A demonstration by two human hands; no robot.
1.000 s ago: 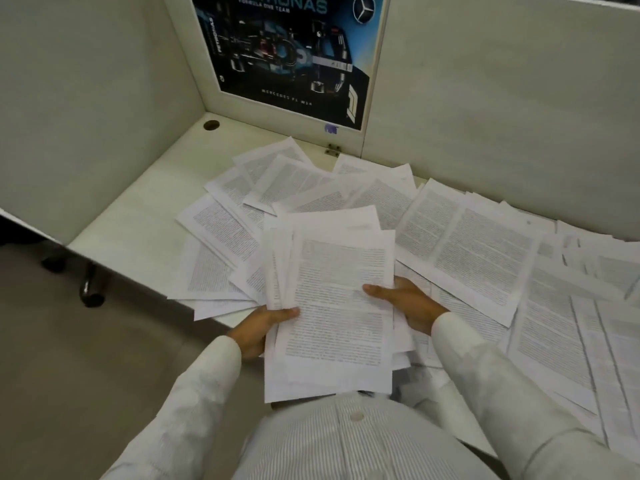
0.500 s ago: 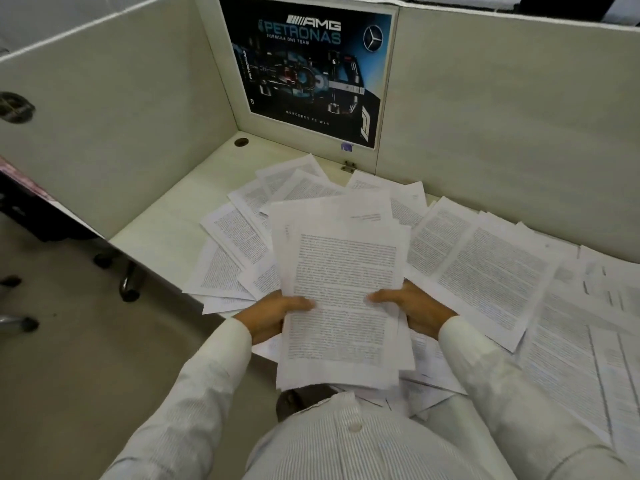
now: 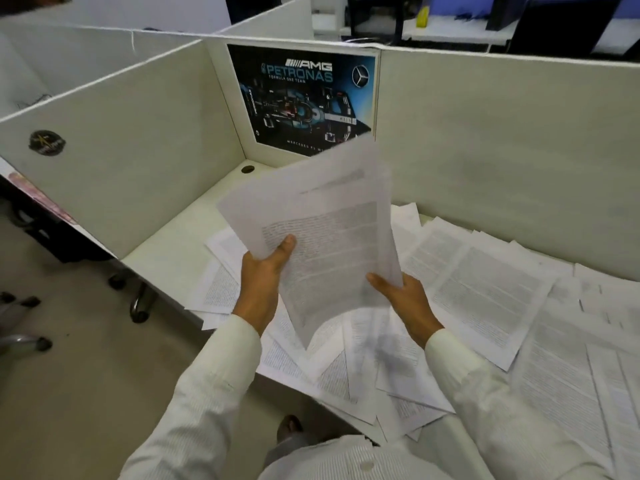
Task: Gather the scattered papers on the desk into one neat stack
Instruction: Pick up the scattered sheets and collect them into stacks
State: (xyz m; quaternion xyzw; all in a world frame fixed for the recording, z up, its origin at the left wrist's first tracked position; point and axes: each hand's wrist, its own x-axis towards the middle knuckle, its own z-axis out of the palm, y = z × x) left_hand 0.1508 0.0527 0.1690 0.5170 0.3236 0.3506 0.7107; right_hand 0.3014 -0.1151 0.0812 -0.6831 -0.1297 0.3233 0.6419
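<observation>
Head view: the person holds a bundle of sheets [image 3: 322, 230] in the air above the desk's [image 3: 173, 251] front edge, tilted toward the back left corner. The left hand [image 3: 263, 275] grips its left edge, thumb on top. The right hand [image 3: 405, 299] pinches the lower right corner, its fingers apparently underneath (blur hides them). The scattered papers [image 3: 485, 289] cover the desk from the front edge to the right side. Paper is light, limp and slick, so sheets slide and sag; holding both long edges and tapping the bundle square seems wisest.
</observation>
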